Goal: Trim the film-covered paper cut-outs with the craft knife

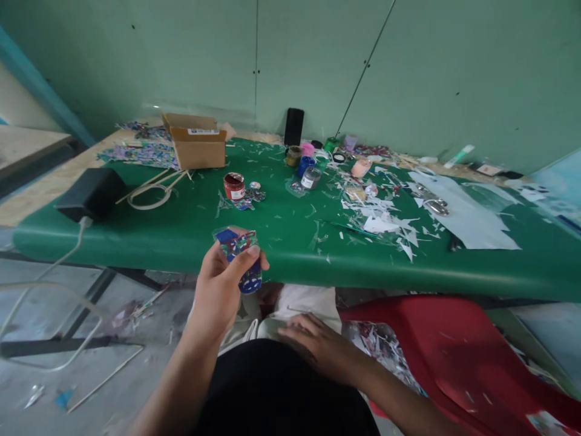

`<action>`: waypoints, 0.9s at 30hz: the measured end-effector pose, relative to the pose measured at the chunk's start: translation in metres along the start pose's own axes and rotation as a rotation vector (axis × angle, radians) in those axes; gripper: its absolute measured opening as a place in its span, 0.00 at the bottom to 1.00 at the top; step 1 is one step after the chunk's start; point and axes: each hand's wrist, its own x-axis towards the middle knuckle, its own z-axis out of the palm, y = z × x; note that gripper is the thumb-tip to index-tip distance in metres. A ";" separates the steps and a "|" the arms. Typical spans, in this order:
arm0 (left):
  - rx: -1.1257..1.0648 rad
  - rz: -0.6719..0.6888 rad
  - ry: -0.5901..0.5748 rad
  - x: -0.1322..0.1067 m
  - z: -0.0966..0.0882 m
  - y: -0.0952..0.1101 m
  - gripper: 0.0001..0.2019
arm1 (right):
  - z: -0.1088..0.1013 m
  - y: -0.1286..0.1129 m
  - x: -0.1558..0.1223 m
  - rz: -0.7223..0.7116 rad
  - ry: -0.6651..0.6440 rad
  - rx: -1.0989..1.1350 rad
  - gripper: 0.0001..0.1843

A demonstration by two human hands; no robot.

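My left hand is raised in front of the green table's near edge, its fingers closed round a small blue, red and green patterned paper piece. My right hand lies flat on my lap, fingers stretched out, holding nothing. Beyond the left hand on the table stand a red paint jar and a few more patterned cut-outs. Further back sits a cluster of small paint pots.
A cardboard box and a black phone stand at the back. A black box with a white cable sits at the left edge. White paper scraps, a white sheet and scissors lie right. A red plastic chair stands lower right.
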 end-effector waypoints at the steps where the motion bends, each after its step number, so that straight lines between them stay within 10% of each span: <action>1: 0.002 0.000 -0.006 0.000 0.000 -0.001 0.07 | 0.001 -0.001 0.004 -0.050 0.019 0.026 0.20; 6: 0.028 0.003 0.004 -0.001 -0.002 0.000 0.07 | 0.006 0.005 0.015 -0.150 -0.055 -0.003 0.13; 15: -0.003 0.010 0.006 0.002 0.000 0.001 0.07 | -0.010 0.023 0.017 0.307 0.090 -0.418 0.18; 22: -0.037 0.000 -0.005 0.002 0.001 0.001 0.07 | 0.012 0.020 0.056 -0.025 -0.048 -0.269 0.16; 27: -0.053 0.012 -0.005 0.002 -0.001 0.003 0.07 | 0.013 0.043 0.092 0.150 0.016 -0.270 0.17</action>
